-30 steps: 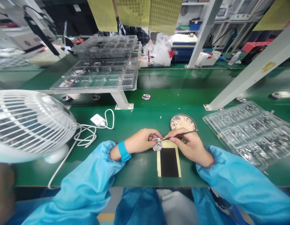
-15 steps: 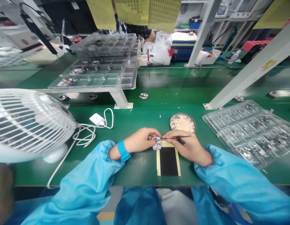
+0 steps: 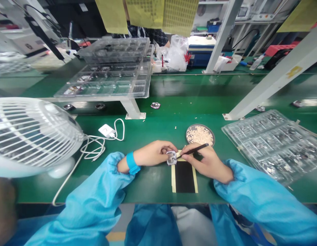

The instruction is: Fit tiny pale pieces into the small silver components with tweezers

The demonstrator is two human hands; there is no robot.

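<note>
Between its thumb and fingers, my left hand [image 3: 155, 152] grips a small squarish watch-like case [image 3: 171, 158] with a silvery frame and parts inside. My right hand [image 3: 203, 160] is closed around dark tweezers [image 3: 195, 149], whose tip reaches the right edge of the case. Just below the case lies a black rectangular pad [image 3: 184, 177] edged with pale yellow tape on the green bench. Behind my right hand stands a round dish [image 3: 212, 133] of small beige pieces, its near edge partly covered by the hand.
A white fan [image 3: 32, 136] stands at the left, with a white charger [image 3: 106, 131] and cable beside it. Clear trays [image 3: 104, 89] sit on a raised shelf. Another parts tray [image 3: 273, 143] lies at right by a slanted white post [image 3: 271, 68]. A person sits opposite.
The tweezers have turned in my right hand, from nearly level to tilted, with the back end raised. The case now faces me a little more. A case on the belt has shifted slightly left.
</note>
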